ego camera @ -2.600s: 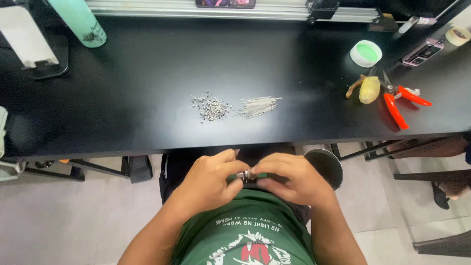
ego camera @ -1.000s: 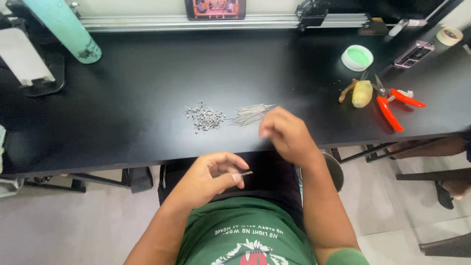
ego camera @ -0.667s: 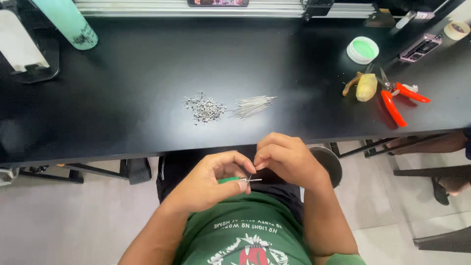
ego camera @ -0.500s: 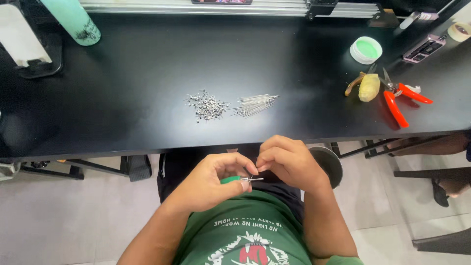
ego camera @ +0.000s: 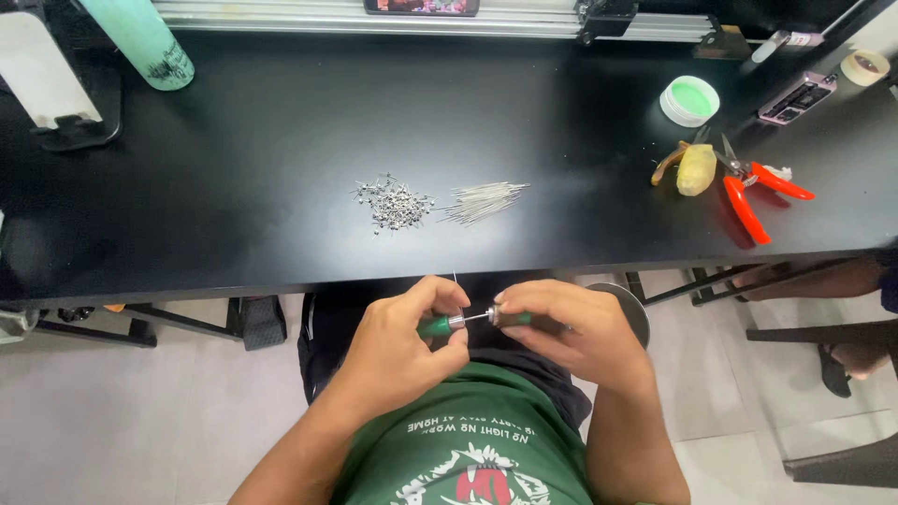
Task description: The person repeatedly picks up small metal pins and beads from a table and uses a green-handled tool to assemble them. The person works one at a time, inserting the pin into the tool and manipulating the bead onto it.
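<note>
green tool (ego camera: 440, 324) half-hidden in hands (ego camera: 486, 327)

Small dark screen (ego camera: 422, 7) at table's far edge; flat pink-edged rectangular package (ego camera: 797, 97) far right.

A small workshop bench: black table (ego camera: 234, 187), red pliers (ego camera: 748, 196), tape roll (ego camera: 865, 65), piled metal pins (ego camera: 486, 198).

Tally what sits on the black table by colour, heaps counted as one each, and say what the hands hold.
Silver heaps: 2, small metal parts and thin pins
Green: 2, bottle and round tub
Red: 1, pliers
Yellow: 1, handled tool
Total: 6
Left hand and right hand hold a green-handled tool.
</note>
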